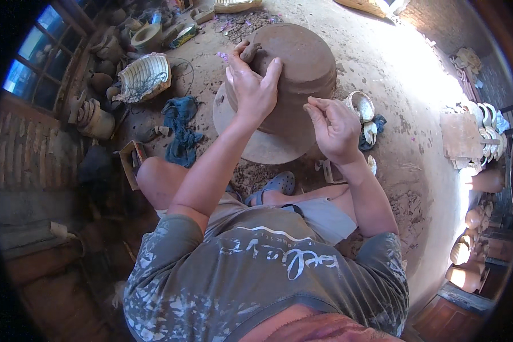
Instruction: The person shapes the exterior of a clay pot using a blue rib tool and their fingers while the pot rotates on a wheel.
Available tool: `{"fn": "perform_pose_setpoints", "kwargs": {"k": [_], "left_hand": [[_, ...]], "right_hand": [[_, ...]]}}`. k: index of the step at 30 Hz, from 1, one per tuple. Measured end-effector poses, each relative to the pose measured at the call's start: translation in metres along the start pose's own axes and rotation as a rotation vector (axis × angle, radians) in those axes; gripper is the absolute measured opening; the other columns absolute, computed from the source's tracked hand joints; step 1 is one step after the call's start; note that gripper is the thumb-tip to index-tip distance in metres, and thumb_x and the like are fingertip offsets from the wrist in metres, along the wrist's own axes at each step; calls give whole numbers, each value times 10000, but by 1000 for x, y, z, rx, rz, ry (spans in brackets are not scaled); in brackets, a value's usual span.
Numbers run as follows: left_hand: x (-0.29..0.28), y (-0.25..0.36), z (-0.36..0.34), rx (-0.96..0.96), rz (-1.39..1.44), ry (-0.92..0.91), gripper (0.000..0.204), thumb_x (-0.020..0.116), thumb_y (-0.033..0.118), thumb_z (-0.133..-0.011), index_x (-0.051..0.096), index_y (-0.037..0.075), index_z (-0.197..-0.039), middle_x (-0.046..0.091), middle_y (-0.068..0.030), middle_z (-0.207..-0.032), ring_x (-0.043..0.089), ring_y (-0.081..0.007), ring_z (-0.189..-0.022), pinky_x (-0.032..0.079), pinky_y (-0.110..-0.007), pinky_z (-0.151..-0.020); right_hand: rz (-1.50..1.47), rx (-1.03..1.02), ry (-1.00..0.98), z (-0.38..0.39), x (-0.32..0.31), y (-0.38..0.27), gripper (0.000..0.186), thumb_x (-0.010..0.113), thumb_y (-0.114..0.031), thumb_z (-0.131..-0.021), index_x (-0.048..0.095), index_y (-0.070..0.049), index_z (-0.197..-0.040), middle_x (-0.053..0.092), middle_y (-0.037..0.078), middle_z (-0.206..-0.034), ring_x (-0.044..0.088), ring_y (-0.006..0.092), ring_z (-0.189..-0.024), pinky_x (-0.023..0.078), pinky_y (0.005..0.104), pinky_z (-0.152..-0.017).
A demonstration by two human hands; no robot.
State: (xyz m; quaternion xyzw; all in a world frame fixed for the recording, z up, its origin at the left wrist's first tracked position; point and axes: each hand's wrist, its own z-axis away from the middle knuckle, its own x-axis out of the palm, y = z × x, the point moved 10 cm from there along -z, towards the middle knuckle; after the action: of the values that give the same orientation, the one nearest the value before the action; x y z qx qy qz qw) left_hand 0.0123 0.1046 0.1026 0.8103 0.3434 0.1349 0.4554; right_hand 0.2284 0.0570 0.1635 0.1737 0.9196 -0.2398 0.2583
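Note:
A wide, drum-shaped mass of brown clay [302, 54] stands on a round, flat wheel disc [273, 151] in front of me. My left hand [253, 88] is at the drum's left upper edge, its fingers curled round a small lump of clay [249, 53], with the thumb raised to the right. Whether the lump touches the drum is hard to see. Beside the drum's right side, my right hand [337, 130] is closed in a pinch, thumb against forefinger. Whatever it may hold is too small to make out.
A pale bowl [361, 105] and dark cloth sit right of the wheel. Blue rags [179, 128], a ribbed, curved piece [145, 77] and several pots lie to the left. A small box [132, 162] is by my left knee. More pots [467, 251] line the right wall.

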Motion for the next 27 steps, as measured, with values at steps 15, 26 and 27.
{"fn": "perform_pose_setpoints", "kwargs": {"k": [15, 26, 27], "left_hand": [[-17, 0, -4, -177, 107, -1, 762, 792, 375, -904, 452, -59, -1429, 566, -278, -1340, 532, -414, -1260, 394, -505, -1128], [-2, -24, -28, -270, 67, -63, 903, 881, 425, -819, 449, -110, -1405, 637, -302, -1326, 606, -419, -1277, 439, -478, -1132], [-1, -29, -33, -267, 93, -75, 905, 893, 412, -809, 450, -112, -1400, 645, -301, -1318, 628, -413, -1256, 466, -472, -1113]], "right_hand": [[344, -373, -61, -28, 38, -46, 126, 824, -87, -810, 782, -95, -929, 696, 16, -913, 650, 239, -879, 518, 395, -784], [350, -299, -31, -48, 62, -51, 95, 804, -146, -785, 746, -129, -859, 665, -7, -852, 630, 210, -884, 445, 402, -860], [352, -295, -42, -51, 64, -52, 85, 799, -146, -787, 736, -132, -844, 660, -7, -844, 628, 210, -879, 444, 406, -864]]}}
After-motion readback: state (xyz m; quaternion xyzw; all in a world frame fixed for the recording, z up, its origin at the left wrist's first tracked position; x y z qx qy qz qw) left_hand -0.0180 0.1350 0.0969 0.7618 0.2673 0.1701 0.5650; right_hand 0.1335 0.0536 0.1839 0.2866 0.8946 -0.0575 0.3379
